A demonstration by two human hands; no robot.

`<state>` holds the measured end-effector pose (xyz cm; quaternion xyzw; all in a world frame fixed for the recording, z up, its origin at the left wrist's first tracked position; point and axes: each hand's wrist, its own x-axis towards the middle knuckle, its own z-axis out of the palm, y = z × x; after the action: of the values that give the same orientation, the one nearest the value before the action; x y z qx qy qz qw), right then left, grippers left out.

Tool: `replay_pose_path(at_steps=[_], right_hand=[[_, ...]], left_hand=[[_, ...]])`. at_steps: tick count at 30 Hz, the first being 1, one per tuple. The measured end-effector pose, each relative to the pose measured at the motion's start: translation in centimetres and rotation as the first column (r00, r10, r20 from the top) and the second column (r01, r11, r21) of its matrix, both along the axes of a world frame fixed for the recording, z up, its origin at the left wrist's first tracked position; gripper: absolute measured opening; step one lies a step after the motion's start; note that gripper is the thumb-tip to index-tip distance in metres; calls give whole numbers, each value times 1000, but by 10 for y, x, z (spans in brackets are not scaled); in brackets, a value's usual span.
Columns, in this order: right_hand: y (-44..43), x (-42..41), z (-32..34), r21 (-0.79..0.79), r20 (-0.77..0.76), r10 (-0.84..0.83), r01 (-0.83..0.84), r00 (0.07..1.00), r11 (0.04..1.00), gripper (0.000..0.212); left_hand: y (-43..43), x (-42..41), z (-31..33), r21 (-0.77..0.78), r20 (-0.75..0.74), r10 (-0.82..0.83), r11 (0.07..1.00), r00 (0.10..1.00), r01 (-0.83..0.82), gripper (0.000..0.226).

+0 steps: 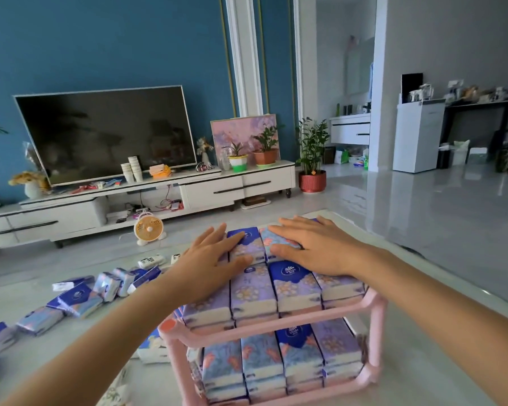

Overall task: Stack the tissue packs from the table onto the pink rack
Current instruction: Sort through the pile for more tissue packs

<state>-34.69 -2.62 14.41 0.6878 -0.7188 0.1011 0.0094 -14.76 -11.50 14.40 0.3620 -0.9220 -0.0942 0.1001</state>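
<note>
two bare forearms [94,347] reach in from the bottom edge to a pink rack [377,332] that stands on a pale glossy table [423,361]. both hands lie flat on the top layer of tissue packs [252,291] on the upper of the rack's two shelves. the left hand [214,259] is palm down with straight fingers on the far left packs and holds nothing. the right hand [311,247] has straight, slightly spread fingers resting on the far right packs, and it grips nothing either.

two packs of the far row show between the hands; the rest of that row is hidden under the palms. nearer than the hands, the front row runs four packs across in two layers. under the hands, the lower shelf also shows four across, about three layers high. about ten loose packs [74,300] lie scattered on the table out to the left of the left hand, well apart from it. one more lies just beside the rack, below the left forearm.

beyond the fingertips is a shiny grey floor [423,215], where one orange fan [148,228] stands before a long white cabinet [241,183]. one dark television [106,133] stands on the cabinet against a blue wall [100,39]. there are three potted plants [311,153], two on the cabinet and one on the floor.
</note>
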Motion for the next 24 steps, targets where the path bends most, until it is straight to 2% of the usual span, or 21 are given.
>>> replay_pose_path(at_steps=[3,9,11,13,14,16,19,21,24], right_hand=[[-2,-1,-2,-34,-24,11,-12,1000,999,60],[-1,-1,-1,-9,-25,7,-7,1000,1000,64],[1,0,3,-41,87,31,-27,996,999,76],[5,-1,9,-218,303,70,-2,950,976,82],[8,-3,12,-291,408,87,39,909,956,74],[10,-11,13,-292,544,83,95,835,952,56],[9,-22,2,-141,510,7,75,860,987,47],[8,-24,-3,-99,445,-21,72,895,992,44],[10,-25,-2,-87,429,-32,77,903,993,43]], left_hand=[[-4,0,-4,-24,-8,-5,1000,1000,5,59],[-4,0,-1,-8,14,-19,1000,1000,19,54],[-2,-1,7,15,-33,-4,1000,999,5,57],[1,-6,16,37,-100,23,999,995,-19,67],[2,-9,20,43,-94,34,999,995,-30,69],[3,-16,20,37,18,49,998,999,-50,66],[3,-20,14,-4,186,53,999,981,-53,60],[4,-18,14,-19,203,46,999,978,-43,57],[6,-16,15,-34,226,43,999,973,-37,55]])
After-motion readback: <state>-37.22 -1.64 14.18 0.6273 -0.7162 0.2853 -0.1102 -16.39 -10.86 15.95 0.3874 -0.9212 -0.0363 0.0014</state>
